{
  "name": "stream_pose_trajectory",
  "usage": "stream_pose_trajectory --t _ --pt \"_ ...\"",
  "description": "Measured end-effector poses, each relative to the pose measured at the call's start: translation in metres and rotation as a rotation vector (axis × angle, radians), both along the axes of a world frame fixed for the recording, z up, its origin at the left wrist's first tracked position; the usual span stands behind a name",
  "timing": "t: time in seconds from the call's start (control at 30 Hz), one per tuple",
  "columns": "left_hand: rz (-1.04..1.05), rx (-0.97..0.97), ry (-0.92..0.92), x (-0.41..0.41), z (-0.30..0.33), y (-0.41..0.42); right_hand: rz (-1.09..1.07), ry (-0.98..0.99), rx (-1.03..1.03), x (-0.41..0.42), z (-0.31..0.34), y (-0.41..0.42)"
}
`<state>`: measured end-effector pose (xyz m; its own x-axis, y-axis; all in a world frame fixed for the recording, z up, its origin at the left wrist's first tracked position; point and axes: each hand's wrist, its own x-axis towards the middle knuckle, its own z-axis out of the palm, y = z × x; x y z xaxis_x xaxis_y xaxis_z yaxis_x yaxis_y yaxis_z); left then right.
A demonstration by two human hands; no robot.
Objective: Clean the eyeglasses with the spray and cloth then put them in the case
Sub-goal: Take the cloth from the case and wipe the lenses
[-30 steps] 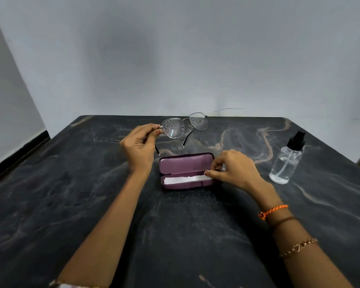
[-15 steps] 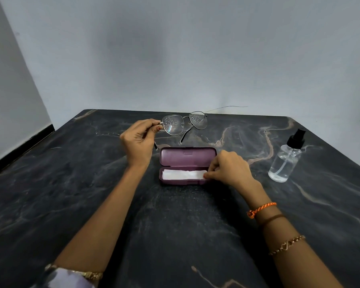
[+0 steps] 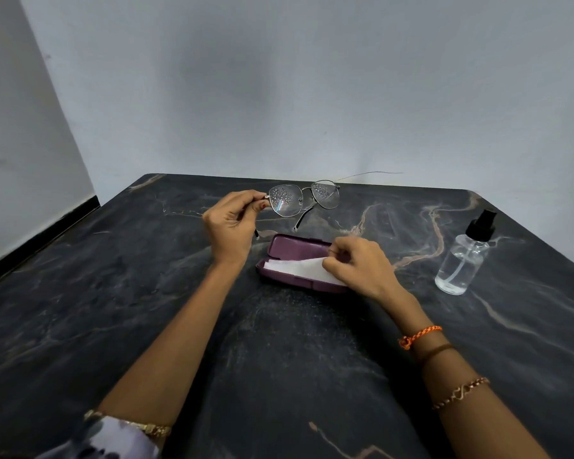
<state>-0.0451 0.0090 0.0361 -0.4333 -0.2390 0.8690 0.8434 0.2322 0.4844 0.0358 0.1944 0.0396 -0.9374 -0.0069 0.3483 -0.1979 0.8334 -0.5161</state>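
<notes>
My left hand (image 3: 231, 226) pinches the left hinge of the thin metal eyeglasses (image 3: 304, 200) and holds them in the air above the table, behind the case. Both lenses are speckled with spray droplets. The purple eyeglass case (image 3: 289, 246) lies open on the dark marble table. My right hand (image 3: 358, 265) pinches the right end of a white cloth (image 3: 299, 268), which is partly lifted out of the case's lower half. A clear spray bottle (image 3: 463, 263) with a black nozzle stands upright to the right of the case.
The dark veined table (image 3: 279, 359) ends at a grey wall behind and another wall at the left. Its right edge runs close past the spray bottle. I wear bracelets on both wrists.
My right hand has raised the cloth's right end out of the case, where it lay flat before. My left hand still holds the glasses in about the same place.
</notes>
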Motion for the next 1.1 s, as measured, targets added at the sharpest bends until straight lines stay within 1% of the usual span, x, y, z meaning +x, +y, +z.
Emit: stream_pose_trajectory --t 0.03,0.1,0.17,0.23,0.3,0.37,0.43,0.53,0.6,0.77,0.93,1.1 --pt "-0.003 0.004 0.001 0.0 0.0 0.0 0.008 -0.016 -0.069 0.0 0.0 -0.001" --pt "-0.003 0.011 0.003 0.0 0.0 0.0 0.039 -0.056 -0.287 0.001 0.002 -0.003" --pt "0.001 0.013 0.004 0.001 0.001 -0.001 0.062 -0.075 -0.546 0.002 0.006 -0.005" --pt "0.001 0.012 0.006 0.001 0.001 -0.001 0.031 -0.087 -0.79 0.002 0.011 -0.005" --pt "-0.003 0.01 0.007 0.002 0.001 0.0 -0.016 -0.164 -1.089 0.001 0.016 -0.005" --pt "-0.009 0.012 0.005 0.004 0.001 0.001 -0.012 -0.223 -1.374 0.001 0.021 -0.004" --pt "-0.014 0.011 0.0 0.006 0.002 0.002 0.027 -0.231 -1.587 0.002 0.023 0.0" --pt "-0.029 0.019 -0.005 0.008 0.004 0.006 0.094 -0.177 -1.853 0.004 0.024 0.009" --pt "-0.045 0.037 -0.012 0.011 0.005 0.009 0.106 -0.149 -1.956 0.004 0.026 0.015" --pt "-0.068 -0.008 -0.007 0.02 0.006 0.017 0.242 -0.142 -2.061 0.001 0.024 0.023" --pt "-0.039 -0.051 0.035 0.027 0.008 0.021 0.372 -0.064 -2.062 0.0 0.022 0.023" --pt "-0.029 -0.083 0.071 0.03 0.011 0.02 0.376 -0.037 -2.058 0.0 0.025 0.021"
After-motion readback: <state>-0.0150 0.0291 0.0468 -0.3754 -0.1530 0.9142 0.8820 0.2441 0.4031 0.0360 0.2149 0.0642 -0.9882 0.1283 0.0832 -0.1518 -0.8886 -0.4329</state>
